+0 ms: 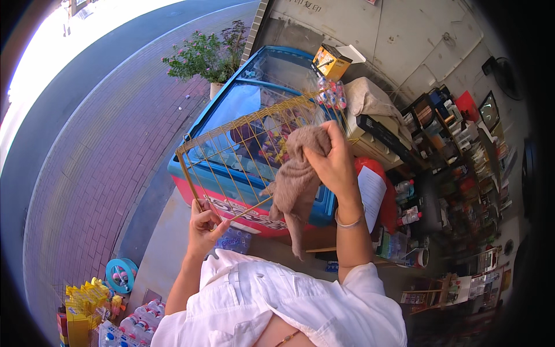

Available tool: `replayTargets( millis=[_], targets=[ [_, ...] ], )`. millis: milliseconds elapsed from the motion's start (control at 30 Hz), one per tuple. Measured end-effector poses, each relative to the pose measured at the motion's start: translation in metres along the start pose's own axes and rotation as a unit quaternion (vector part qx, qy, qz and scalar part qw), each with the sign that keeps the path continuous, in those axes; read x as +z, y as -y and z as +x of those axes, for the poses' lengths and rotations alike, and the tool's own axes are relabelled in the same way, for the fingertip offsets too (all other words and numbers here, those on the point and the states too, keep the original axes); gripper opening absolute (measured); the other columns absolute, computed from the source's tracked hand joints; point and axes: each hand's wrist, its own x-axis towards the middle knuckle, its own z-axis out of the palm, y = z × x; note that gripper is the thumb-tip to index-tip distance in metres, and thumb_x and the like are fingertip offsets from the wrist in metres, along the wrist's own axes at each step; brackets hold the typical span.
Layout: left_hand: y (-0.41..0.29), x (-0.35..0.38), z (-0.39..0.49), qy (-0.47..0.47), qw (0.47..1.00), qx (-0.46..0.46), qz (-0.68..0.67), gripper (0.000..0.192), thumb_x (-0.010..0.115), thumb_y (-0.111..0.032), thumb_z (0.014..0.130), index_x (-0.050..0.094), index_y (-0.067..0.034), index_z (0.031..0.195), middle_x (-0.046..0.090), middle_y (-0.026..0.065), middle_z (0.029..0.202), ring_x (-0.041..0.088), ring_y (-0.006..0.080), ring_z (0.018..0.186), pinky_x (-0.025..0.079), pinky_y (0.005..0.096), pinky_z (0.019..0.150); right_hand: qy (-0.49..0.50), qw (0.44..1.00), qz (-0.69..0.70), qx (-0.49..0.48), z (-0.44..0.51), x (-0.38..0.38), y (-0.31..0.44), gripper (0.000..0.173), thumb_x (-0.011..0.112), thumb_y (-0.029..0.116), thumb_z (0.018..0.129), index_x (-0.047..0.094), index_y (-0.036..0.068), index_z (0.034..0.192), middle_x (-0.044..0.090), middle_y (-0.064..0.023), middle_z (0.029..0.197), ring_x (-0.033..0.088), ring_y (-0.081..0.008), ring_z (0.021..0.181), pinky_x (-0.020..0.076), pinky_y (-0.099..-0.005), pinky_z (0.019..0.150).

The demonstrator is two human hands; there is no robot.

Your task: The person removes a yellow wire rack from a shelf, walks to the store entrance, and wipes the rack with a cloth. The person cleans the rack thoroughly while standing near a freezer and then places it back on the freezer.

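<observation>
A yellow wire rack is held tilted in front of me, over a blue and red chest freezer with a glass lid. My left hand grips the rack's near lower corner. My right hand holds a bunched brown cloth against the rack's right part, and the cloth's lower end hangs free. Colourful packages show inside the freezer through the glass. The part of the rack behind the cloth is hidden.
Bottle packs and an orange box stand at the freezer's far right. Cluttered shelves line the right side. A flowering potted plant stands behind the freezer. Packed bottles and a yellow rack are at the lower left.
</observation>
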Motion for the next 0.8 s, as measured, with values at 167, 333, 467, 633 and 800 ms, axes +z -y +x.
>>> replayTargets(
  millis=[167,333,467,633,800],
  targets=[
    [0.002,-0.003,-0.010,0.021,0.997,-0.070,-0.001,0.023,0.084,-0.015,0.074,0.063,-0.006,0.072,0.040,0.0053,0.099,0.039,0.0144,0.086,0.033,0.0232,0.062,-0.021,0.981,-0.157,-0.115,0.047,0.049,-0.011,0.032,0.072,0.017,0.082,0.052,0.004,0.104,0.062,-0.0191,0.084,0.062,-0.0412,0.082,0.0500,-0.0466,0.069],
    [0.002,-0.009,-0.018,0.046,0.997,-0.059,0.021,0.024,0.082,-0.018,0.076,0.068,-0.007,0.092,0.045,0.0136,0.126,0.044,0.0214,0.106,0.042,0.0318,0.087,0.007,0.959,-0.223,-0.175,0.040,0.122,-0.019,0.036,0.076,0.020,0.078,0.052,0.005,0.100,0.062,-0.0131,0.090,0.062,-0.0338,0.090,0.0495,-0.0441,0.079],
    [-0.011,-0.013,-0.023,0.017,0.987,-0.092,0.128,0.030,0.080,-0.013,0.077,0.069,-0.009,0.104,0.034,0.0158,0.142,0.035,0.0309,0.134,0.036,0.0419,0.106,0.030,0.951,-0.265,-0.154,0.026,0.135,-0.019,0.037,0.077,0.020,0.077,0.052,0.005,0.100,0.062,-0.0112,0.090,0.062,-0.0311,0.087,0.0464,-0.0434,0.079],
    [-0.040,-0.009,-0.007,-0.175,0.928,-0.001,0.328,0.026,0.073,-0.004,0.081,0.069,-0.008,0.107,0.039,0.0160,0.136,0.045,0.0309,0.120,0.041,0.0425,0.100,0.005,0.948,-0.279,-0.151,0.019,0.137,-0.015,0.032,0.075,0.023,0.079,0.053,0.007,0.096,0.062,-0.0100,0.086,0.062,-0.0287,0.085,0.0442,-0.0424,0.077],
    [-0.072,-0.002,0.050,-0.096,0.876,0.149,0.449,0.035,0.062,0.000,0.085,0.062,-0.007,0.119,0.050,0.0156,0.133,0.050,0.0331,0.120,0.039,0.0447,0.104,-0.019,0.957,-0.249,-0.145,0.014,0.142,-0.017,0.028,0.071,0.026,0.082,0.054,0.007,0.093,0.062,-0.0097,0.082,0.061,-0.0287,0.085,0.0436,-0.0428,0.077]
  ],
)
